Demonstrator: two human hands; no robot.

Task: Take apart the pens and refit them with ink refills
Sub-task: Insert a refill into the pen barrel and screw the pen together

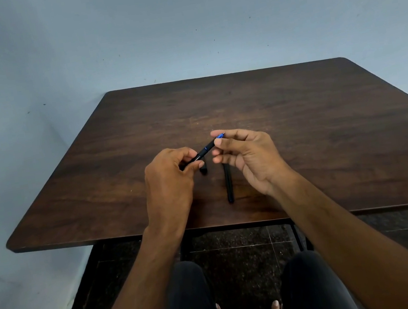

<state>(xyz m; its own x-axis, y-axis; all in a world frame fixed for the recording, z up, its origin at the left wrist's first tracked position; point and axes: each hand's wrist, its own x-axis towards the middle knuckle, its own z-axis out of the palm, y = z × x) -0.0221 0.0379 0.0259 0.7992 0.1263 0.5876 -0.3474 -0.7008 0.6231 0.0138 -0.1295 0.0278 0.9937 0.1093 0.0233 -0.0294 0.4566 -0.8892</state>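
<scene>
A black pen [203, 151] is held in the air above the middle of the dark wooden tabletop [298, 118], slanting up toward the right. Its lower end is gripped by the curled fingers of the left hand [168, 180], while its blue tip section is pinched between thumb and forefinger of the right hand [247, 155]; the other right fingers are loosely spread. Under the hands, a second black pen [229, 186] is laid flat, pointing toward the near edge and stopping short of it. A small black piece [203, 170], partly hidden, is seen just beside the left fingers. Broad bare wood is left toward the far edge and both side edges.
</scene>
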